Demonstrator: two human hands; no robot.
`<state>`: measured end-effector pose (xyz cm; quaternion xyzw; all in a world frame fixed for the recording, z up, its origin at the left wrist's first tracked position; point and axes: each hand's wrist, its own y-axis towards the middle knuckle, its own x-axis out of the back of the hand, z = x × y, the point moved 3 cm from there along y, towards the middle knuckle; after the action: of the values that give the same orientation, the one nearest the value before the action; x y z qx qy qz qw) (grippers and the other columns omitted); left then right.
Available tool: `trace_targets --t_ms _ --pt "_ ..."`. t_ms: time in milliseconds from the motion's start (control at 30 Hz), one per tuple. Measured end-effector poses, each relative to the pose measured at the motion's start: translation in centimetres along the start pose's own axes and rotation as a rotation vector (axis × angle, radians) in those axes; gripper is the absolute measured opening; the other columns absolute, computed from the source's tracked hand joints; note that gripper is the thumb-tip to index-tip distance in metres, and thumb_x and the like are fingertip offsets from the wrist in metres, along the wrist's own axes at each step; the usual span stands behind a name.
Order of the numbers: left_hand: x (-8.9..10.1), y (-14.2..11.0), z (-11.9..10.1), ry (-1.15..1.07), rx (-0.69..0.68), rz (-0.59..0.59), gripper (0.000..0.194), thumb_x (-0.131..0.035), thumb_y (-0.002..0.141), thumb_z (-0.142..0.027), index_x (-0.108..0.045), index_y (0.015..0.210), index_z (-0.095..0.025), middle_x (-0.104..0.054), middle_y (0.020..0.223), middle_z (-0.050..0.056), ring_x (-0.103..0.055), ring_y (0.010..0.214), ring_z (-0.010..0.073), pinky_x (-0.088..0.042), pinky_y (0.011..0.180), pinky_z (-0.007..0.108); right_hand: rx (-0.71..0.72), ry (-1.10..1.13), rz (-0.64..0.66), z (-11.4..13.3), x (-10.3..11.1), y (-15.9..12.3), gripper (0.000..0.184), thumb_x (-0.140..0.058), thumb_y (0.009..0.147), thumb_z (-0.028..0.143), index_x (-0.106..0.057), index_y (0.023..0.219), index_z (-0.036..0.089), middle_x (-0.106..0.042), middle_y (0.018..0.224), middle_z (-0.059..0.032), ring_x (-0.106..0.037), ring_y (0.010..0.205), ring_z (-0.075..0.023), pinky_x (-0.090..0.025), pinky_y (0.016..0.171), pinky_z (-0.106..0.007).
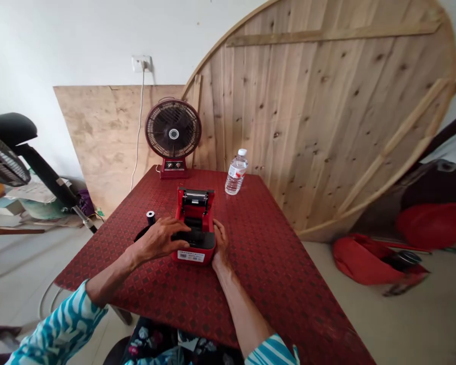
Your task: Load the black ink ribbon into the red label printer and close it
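Note:
A red and black label printer (193, 255) stands on the table with its lid (195, 198) raised, showing a black roller inside. From the left, my left hand (159, 238) reaches over the printer's black front part, thumb and fingers closed about it. My right hand (220, 246) grips the printer's right side, its fingers partly hidden behind the red case. Just beyond my left wrist stands a small dark roll (150, 218) with a white end. A black thing (140, 233) lies next to it, mostly covered by my arm.
The table (258, 274) has a red patterned cover. A red fan (173, 133) and a clear water bottle (236, 172) stand at its far side. Large wooden boards (281, 111) lean on the wall. Another fan (7, 152) is at left; red bags (365, 263) lie on the right floor.

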<state>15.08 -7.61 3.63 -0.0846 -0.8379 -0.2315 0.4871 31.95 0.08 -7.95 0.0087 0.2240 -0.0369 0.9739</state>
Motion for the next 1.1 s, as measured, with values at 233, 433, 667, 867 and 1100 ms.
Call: trace_targets --t_ms 233,433,667,867,1100 --pt "-1.0 1.1 -1.1 0.225 -0.072 -0.022 0.020 -0.056 0.091 -0.031 -0.067 0.104 -0.021 -0.072 0.099 0.006 -0.064 0.094 0.0221 -0.042 0.088 0.037 -0.023 0.029 0.019 0.3 0.0 -0.2 0.050 -0.066 0.069 0.055 -0.065 0.105 0.021 -0.070 0.090 -0.0029 -0.060 0.075 -0.0197 -0.045 0.067 -0.031" --pt "-0.6 0.6 -1.9 0.331 -0.182 -0.139 0.022 -0.048 0.095 -0.028 -0.068 0.092 -0.020 -0.070 0.085 0.004 -0.060 0.079 0.0173 -0.041 0.085 0.035 -0.021 0.040 0.035 0.3 -0.1 -0.2 0.049 -0.065 0.069 0.055 -0.064 0.105 0.021 -0.069 0.088 -0.0022 -0.060 0.073 -0.0190 -0.044 0.065 -0.030" --pt "-1.0 -1.3 -3.3 0.358 -0.270 -0.241 0.018 -0.051 0.094 -0.025 -0.069 0.097 -0.022 -0.069 0.086 0.003 -0.060 0.081 0.0165 -0.041 0.094 0.038 -0.001 0.033 0.028 0.0 0.1 0.1 0.046 -0.066 0.070 0.052 -0.066 0.104 0.021 -0.069 0.097 -0.0026 -0.061 0.085 -0.0204 -0.045 0.073 -0.031" --pt "-1.3 -2.2 -3.9 0.350 -0.253 -0.258 0.016 -0.052 0.092 -0.021 -0.067 0.098 -0.021 -0.069 0.092 0.003 -0.062 0.088 0.0172 -0.040 0.099 0.042 -0.005 0.006 0.035 0.0 0.2 -0.1 0.046 -0.065 0.070 0.053 -0.066 0.105 0.022 -0.069 0.098 -0.0027 -0.061 0.085 -0.0208 -0.046 0.074 -0.032" --pt "-2.2 -3.3 -4.0 0.332 -0.213 -0.312 0.017 -0.055 0.090 -0.020 -0.064 0.104 -0.020 -0.069 0.101 0.005 -0.062 0.094 0.0183 -0.037 0.104 0.044 0.028 -0.062 -0.015 0.3 0.2 1.8 0.051 -0.063 0.071 0.055 -0.063 0.110 0.022 -0.066 0.114 -0.0053 -0.061 0.099 -0.0227 -0.048 0.082 -0.034"
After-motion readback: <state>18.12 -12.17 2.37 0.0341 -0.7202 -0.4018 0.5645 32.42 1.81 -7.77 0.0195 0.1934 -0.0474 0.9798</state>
